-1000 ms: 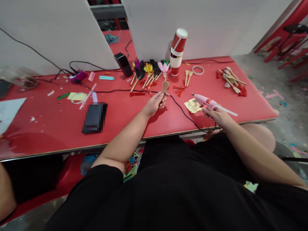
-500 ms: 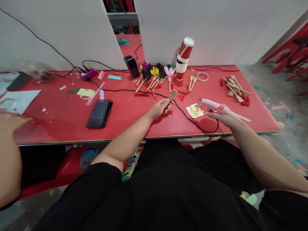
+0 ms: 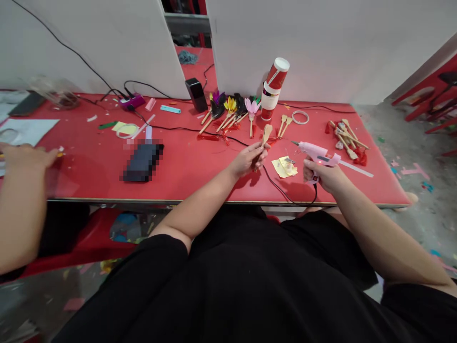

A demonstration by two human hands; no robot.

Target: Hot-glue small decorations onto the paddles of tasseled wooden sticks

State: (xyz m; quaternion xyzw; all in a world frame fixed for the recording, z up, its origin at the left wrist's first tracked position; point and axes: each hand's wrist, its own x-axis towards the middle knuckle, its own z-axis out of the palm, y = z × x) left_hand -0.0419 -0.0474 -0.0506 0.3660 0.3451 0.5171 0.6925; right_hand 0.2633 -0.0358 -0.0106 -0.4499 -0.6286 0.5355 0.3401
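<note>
My left hand (image 3: 250, 158) is closed around the handle of a small wooden paddle-shaped stick (image 3: 266, 134), its broad end pointing up. To the right, my right hand (image 3: 321, 172) grips a pink hot glue gun (image 3: 319, 151) with its nozzle toward the left and a glue stick (image 3: 357, 168) sticking out behind. Between the hands lies a yellow paper pad (image 3: 284, 166) with stains on it. Behind the left hand are several sticks topped with feathers, among them one with a pink flower (image 3: 252, 107). Two bare wooden sticks (image 3: 284, 125) lie beside a tape ring (image 3: 300, 117).
Stacked paper cups (image 3: 274, 88) stand by the wall. More tasselled sticks (image 3: 348, 138) are piled at the right. A phone (image 3: 143, 162), a purple power strip (image 3: 132, 102) and a black box (image 3: 196, 95) are on the red table (image 3: 200, 176). Another person's hand (image 3: 28, 157) is at the left.
My left hand has moved slightly right and raised the wooden stick more upright. My right hand has turned the glue gun so its handle shows. The other person's hand has shifted right.
</note>
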